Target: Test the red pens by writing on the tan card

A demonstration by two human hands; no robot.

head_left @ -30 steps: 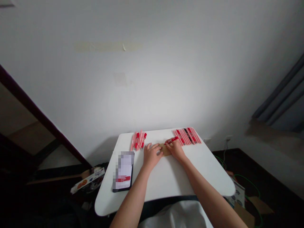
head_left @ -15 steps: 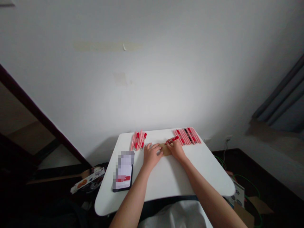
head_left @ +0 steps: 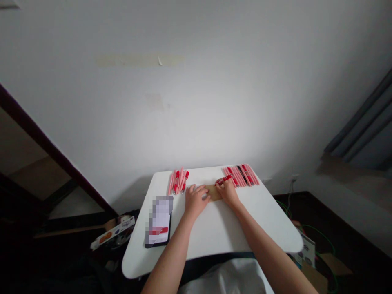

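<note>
A small tan piece (head_left: 213,192), perhaps a card or wooden strip, lies on the white table between my hands. My left hand (head_left: 196,198) rests flat at its left end, fingers spread. A red pen (head_left: 226,179) is pinched in my right hand (head_left: 228,192), whose fingertips are at the right part of the tan piece. The pen's tip is too small to make out. Beyond my right hand lies a row of several pink, red and black pens (head_left: 245,175). A looser group of pink and red pens (head_left: 179,180) lies past my left hand.
A phone (head_left: 159,220) with a lit, partly blurred screen lies on the white table (head_left: 220,232) left of my left forearm. The wall (head_left: 199,122) rises behind the table's far edge. Boxes (head_left: 306,249) and a green cable are on the floor at the right.
My right hand with the red pen has shifted very slightly to the right along the tan piece. My left hand has stayed in place.
</note>
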